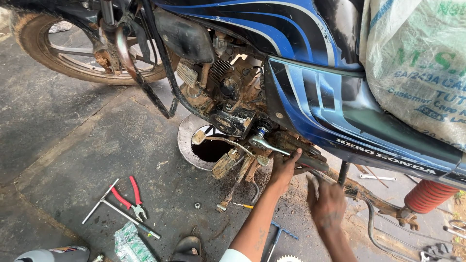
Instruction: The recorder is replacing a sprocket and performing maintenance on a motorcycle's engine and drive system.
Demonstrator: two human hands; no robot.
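1. The blue motorcycle (310, 87) fills the top of your view, its oily engine (228, 92) exposed, a printed woven sack (417, 63) on the seat at the right
2. A round metal pan (187, 140) sits on the stained floor under the engine, dark liquid pooled in it
3. Your left hand (283, 167) is closed around the handle of the silver spanner (272, 148); your right hand (328, 206) hangs just beside and lower, fingers bent, and whether it grips anything is hard to tell from here
4. The spanner's long axis runs up-left from your left fingers to a bolt (262, 132) low on the engine case, so the left hand is the nearer one
5. The spanner looks greasy, with a ring end at the bolt
6. Red-handled pliers (130, 198) lie crossed over a T-handled wrench (114, 211) well to the left
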